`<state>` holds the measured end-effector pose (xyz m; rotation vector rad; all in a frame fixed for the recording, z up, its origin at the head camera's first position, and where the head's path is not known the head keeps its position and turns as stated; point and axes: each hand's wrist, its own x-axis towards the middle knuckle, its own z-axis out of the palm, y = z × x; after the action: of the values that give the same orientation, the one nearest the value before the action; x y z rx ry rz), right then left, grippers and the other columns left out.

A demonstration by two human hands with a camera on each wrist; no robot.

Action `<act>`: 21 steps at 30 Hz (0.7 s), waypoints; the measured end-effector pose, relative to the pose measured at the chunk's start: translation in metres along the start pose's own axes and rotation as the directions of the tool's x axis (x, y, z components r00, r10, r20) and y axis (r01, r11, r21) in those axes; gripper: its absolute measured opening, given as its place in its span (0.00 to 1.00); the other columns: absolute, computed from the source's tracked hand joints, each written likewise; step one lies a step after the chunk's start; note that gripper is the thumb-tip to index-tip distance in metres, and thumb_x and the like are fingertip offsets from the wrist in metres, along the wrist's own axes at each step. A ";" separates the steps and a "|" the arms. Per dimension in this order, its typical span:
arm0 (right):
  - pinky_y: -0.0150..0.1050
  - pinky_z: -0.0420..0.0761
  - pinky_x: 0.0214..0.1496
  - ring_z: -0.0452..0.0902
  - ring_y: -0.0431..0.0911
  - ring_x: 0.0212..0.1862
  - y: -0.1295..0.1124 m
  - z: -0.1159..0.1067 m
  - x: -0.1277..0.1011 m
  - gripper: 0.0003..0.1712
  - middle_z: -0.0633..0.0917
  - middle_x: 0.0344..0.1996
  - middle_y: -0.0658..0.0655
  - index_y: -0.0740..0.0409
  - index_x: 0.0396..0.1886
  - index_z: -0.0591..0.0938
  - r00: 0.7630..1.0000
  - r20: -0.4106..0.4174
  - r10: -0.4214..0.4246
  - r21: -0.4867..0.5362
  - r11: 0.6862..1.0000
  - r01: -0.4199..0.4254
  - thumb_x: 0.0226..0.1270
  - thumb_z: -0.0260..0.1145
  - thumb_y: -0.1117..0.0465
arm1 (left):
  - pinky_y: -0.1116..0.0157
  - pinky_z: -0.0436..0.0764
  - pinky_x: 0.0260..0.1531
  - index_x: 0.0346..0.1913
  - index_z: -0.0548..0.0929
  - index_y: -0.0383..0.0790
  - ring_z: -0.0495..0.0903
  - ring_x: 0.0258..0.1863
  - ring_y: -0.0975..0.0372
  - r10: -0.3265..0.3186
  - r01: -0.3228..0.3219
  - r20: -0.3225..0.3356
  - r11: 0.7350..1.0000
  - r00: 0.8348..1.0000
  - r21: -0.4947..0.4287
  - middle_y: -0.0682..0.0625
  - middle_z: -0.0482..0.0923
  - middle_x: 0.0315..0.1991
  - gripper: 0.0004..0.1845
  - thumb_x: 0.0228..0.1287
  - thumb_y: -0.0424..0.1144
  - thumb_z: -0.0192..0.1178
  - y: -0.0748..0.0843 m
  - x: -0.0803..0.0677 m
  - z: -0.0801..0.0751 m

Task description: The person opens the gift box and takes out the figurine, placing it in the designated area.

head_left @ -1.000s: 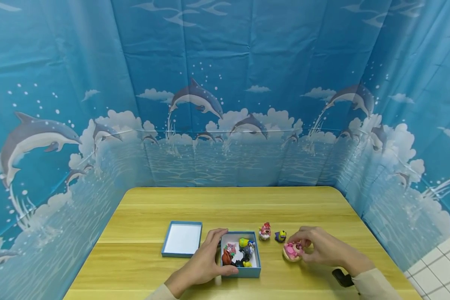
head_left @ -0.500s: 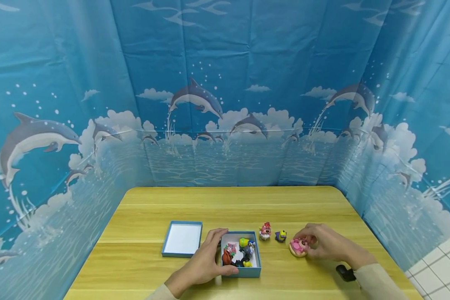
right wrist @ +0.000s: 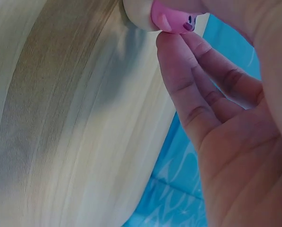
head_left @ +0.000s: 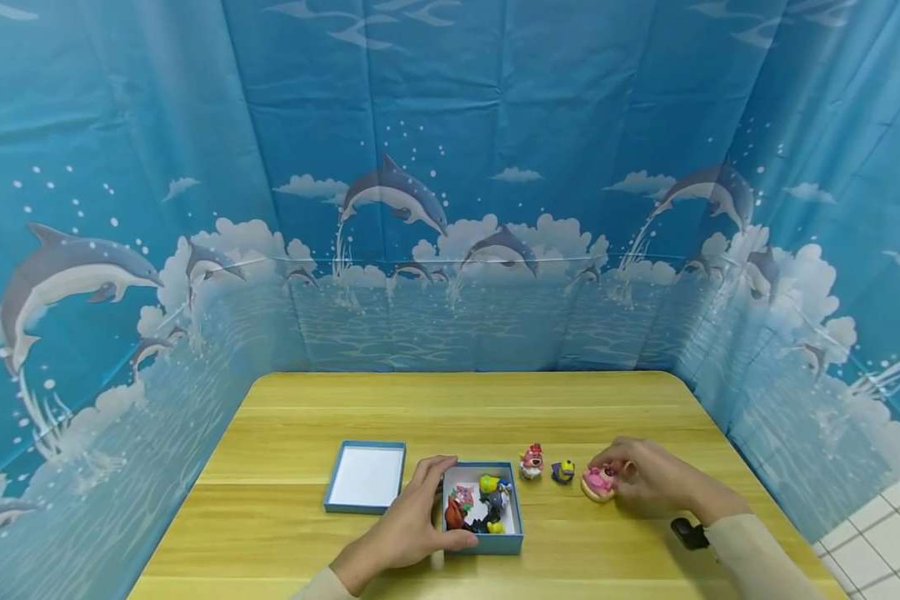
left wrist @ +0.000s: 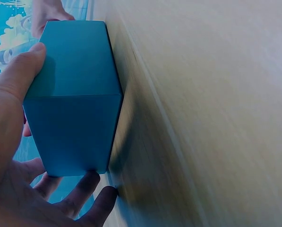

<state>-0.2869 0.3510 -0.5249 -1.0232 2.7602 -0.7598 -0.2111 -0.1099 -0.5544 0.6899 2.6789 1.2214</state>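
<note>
My left hand grips the left side of an open blue box, thumb at the front and fingers along the left. Inside lie several small toy figures, among them a brown one and a yellow one. In the left wrist view the box's blue walls hide its contents. At the right, my right hand pinches a pink toy figure with a cream base. The right wrist view catches only part of this pink figure, between thumb and fingers, at or just above the table.
A red-topped figure and a purple-and-yellow figure stand between box and right hand. The box lid lies white side up at the left. A blue dolphin-print curtain hangs behind the wooden table.
My right hand has moved the pink figure to the right and slightly away from me, near the row of the two standing figures. My left hand has stayed on the box.
</note>
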 end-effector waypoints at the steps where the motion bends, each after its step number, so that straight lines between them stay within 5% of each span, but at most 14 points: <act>1: 0.40 0.94 0.49 0.87 0.37 0.48 0.001 0.000 0.000 0.22 0.92 0.51 0.51 0.53 0.61 0.95 1.000 -0.006 -0.011 0.000 1.000 0.011 0.72 0.74 0.73 | 0.30 0.81 0.77 0.95 0.58 0.46 0.75 0.84 0.37 0.001 -0.001 -0.001 1.000 1.000 0.001 0.44 0.60 0.91 0.65 0.67 0.68 0.83 0.001 0.000 0.000; 11: 0.36 0.91 0.45 0.89 0.41 0.49 0.005 0.004 0.003 0.22 0.94 0.51 0.52 0.52 0.58 0.96 0.997 -0.068 -0.036 -0.039 0.999 0.033 0.77 0.69 0.78 | 0.31 0.81 0.78 0.95 0.58 0.45 0.75 0.84 0.38 -0.011 0.011 0.005 1.000 1.000 0.004 0.44 0.60 0.92 0.65 0.67 0.69 0.83 0.001 0.000 0.000; 16: 0.39 0.96 0.52 0.92 0.46 0.54 0.004 0.009 0.002 0.11 0.93 0.54 0.51 0.52 0.60 0.95 0.997 -0.051 0.053 0.022 0.998 -0.052 0.85 0.75 0.62 | 0.31 0.80 0.79 0.95 0.58 0.46 0.74 0.85 0.38 -0.018 0.018 0.011 1.000 1.000 0.010 0.44 0.59 0.92 0.66 0.67 0.71 0.81 -0.002 0.002 0.001; 21: 0.43 0.97 0.55 0.92 0.48 0.55 0.004 0.013 0.003 0.19 0.93 0.55 0.51 0.52 0.62 0.94 0.997 -0.043 0.070 0.001 0.998 -0.070 0.77 0.84 0.53 | 0.31 0.80 0.79 0.95 0.58 0.46 0.75 0.84 0.38 -0.012 0.012 0.009 1.000 1.000 0.014 0.44 0.59 0.92 0.66 0.67 0.72 0.81 -0.003 0.002 0.001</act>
<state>-0.2878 0.3460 -0.5379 -0.9153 2.8164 -0.7797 -0.2140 -0.1100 -0.5573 0.6781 2.6833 1.1949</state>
